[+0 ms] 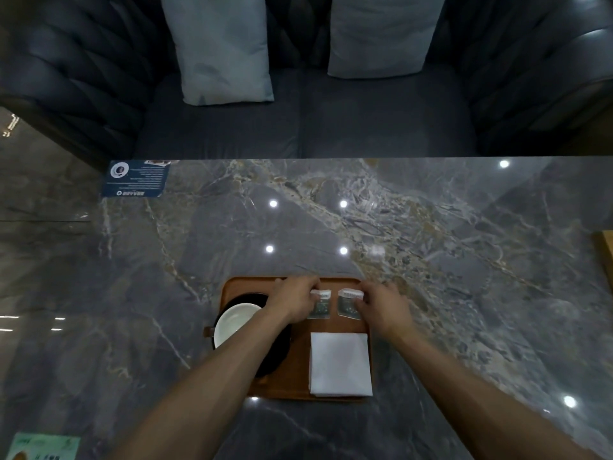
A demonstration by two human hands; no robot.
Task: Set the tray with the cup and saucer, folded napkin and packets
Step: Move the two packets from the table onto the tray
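A brown wooden tray (298, 376) lies on the marble table near me. On its left stands a cup with a white inside (234, 323) on a black saucer (275, 353), partly under my left forearm. A folded white napkin (340, 363) lies on the tray's front right. Two small packets sit side by side at the tray's far right. My left hand (293, 298) pinches the left packet (321, 305), and my right hand (381, 303) pinches the right packet (346, 305). Both packets rest on the tray.
The grey marble table (431, 260) stretches far and wide around the tray. A dark blue card (136, 179) lies at its far left corner, a green card (43, 446) at the near left. Beyond the table is a dark sofa with two pale cushions (222, 48).
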